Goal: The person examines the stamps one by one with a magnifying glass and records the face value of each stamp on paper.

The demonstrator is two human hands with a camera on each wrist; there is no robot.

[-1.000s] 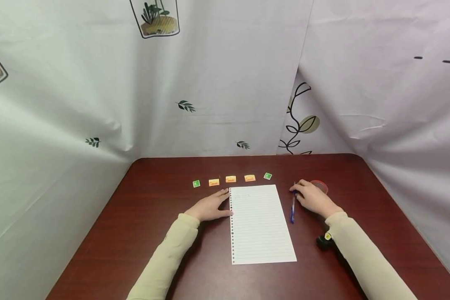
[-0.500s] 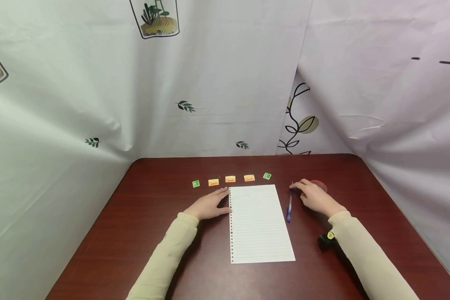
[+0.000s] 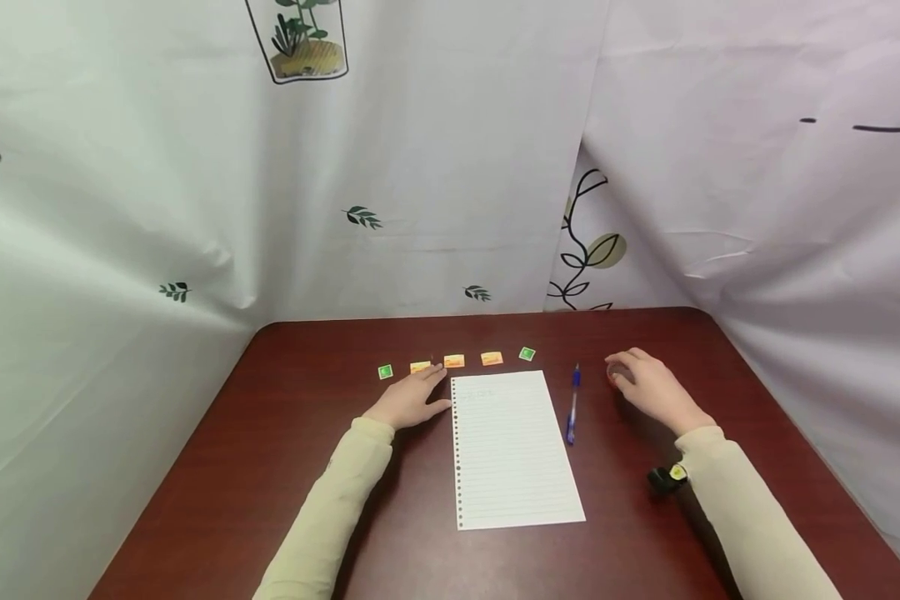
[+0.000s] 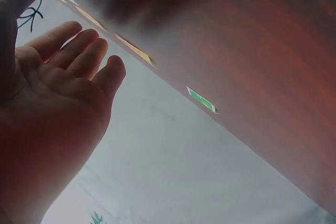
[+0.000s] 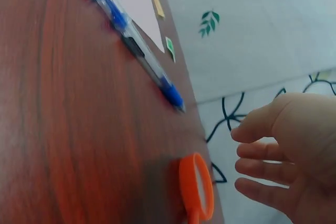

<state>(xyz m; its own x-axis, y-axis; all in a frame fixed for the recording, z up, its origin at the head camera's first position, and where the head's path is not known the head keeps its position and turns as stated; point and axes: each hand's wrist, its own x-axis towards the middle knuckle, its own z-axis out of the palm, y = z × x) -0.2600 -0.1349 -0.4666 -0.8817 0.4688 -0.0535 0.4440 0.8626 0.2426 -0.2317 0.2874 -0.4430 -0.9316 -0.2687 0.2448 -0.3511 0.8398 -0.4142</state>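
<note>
My left hand [image 3: 407, 402] reaches over the table with its fingers extended. In the head view its fingertips overlap an orange stamp [image 3: 419, 367], and the thumb lies close to the punched edge of a lined sheet of paper [image 3: 517, 458]. Nothing shows in the palm in the left wrist view. My right hand [image 3: 651, 387] hovers with loosely bent fingers by a magnifying glass [image 5: 188, 184] with an orange rim, partly hidden by the fingers in the head view. Left of that hand lies a blue clear-barrelled pen [image 3: 573, 408], apart from it.
Beyond the paper runs a row of small stamps: a green stamp [image 3: 386, 372] at the left end, orange ones between, another green stamp [image 3: 527, 354] at the right. A printed white curtain [image 3: 420, 167] stands behind the dark red table [image 3: 217, 483]. Faint writing marks the sheet's top.
My right hand has let go of the pen, now lying on the table, and has moved right to the magnifying glass. The left hand has shifted slightly up, off the paper's edge toward the stamps.
</note>
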